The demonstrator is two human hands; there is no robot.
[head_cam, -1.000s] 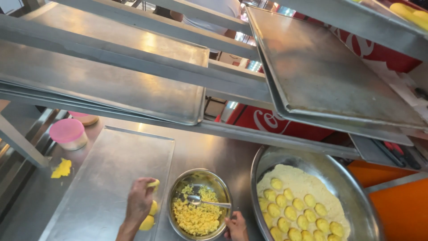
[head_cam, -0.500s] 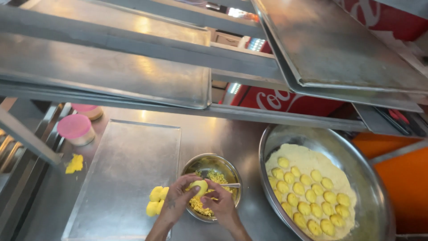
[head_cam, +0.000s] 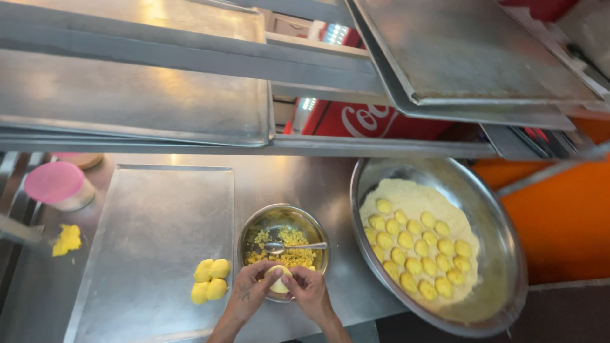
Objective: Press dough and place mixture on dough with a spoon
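The left hand [head_cam: 249, 291] and right hand [head_cam: 307, 289] pinch a dough ball [head_cam: 278, 278] between them, right over the small bowl [head_cam: 283, 223] so the yellow filling [head_cam: 289, 249] is close; four done balls [head_cam: 210, 280] wait on the flat tray [head_cam: 149, 222]; plain ones sit in the big floury pan [head_cam: 502, 254].

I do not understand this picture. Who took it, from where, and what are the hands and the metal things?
There is no machine here. A person wears a camera on the head, so you look down at their own two hands. The left hand and right hand together hold a small yellow dough ball over a small metal bowl with yellow filling and a spoon. On the flat tray lie four shaped balls. The large bowl on the right holds flour and many dough pieces. Empty trays sit on the shelves above.
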